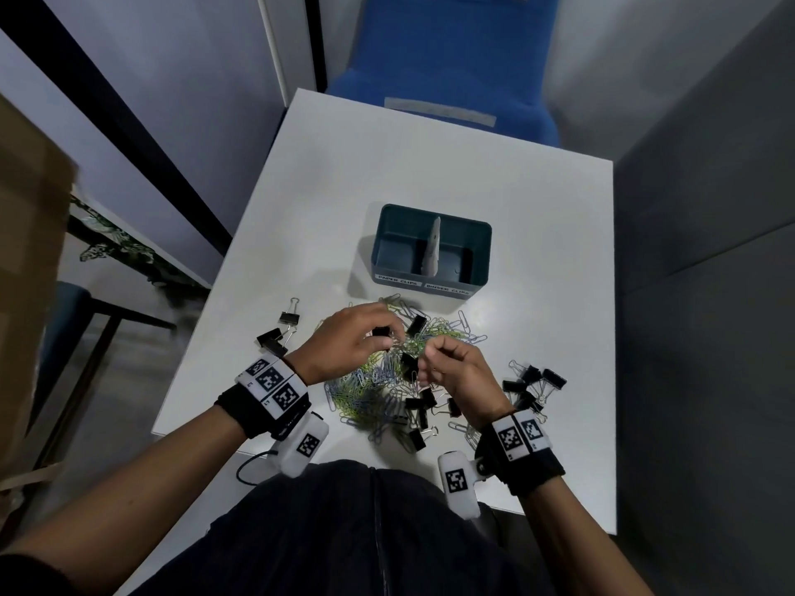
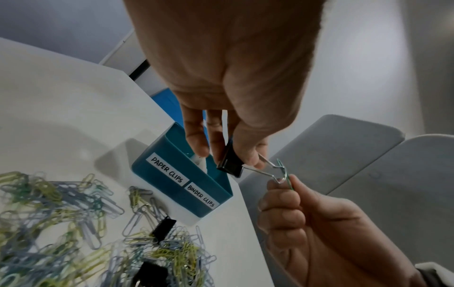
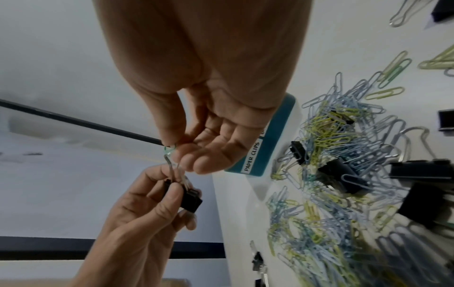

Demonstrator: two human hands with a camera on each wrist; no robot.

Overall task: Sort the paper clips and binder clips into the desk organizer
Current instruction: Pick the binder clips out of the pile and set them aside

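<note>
**Operator:** What do my hands hold at present?

**Manual:** Your left hand (image 2: 221,77) has its grip pinched on the black body of a binder clip (image 2: 229,162), raised above the desk (image 1: 537,234). Your right hand (image 2: 307,219) has its grip pinched on a green paper clip (image 2: 285,174) that is hooked through the binder clip's wire handle. The two items are tangled and must be separated before either is placed.

**Operator:** How far along is the sort?

**Manual:** It appears to be at an early stage. The desk organizer (image 1: 477,260) stands just beyond the pile; its left compartment is labelled PAPER CLIPS and its right BINDER CLIPS. No clips can be seen in either compartment from the head view. The mixed pile of paper clips (image 1: 370,389) lies on the desk between your hands and your body. Loose binder clips lie within it, in a left group (image 1: 275,337) and in a right group (image 1: 533,380). Nearly all items remain to be sorted.
</note>
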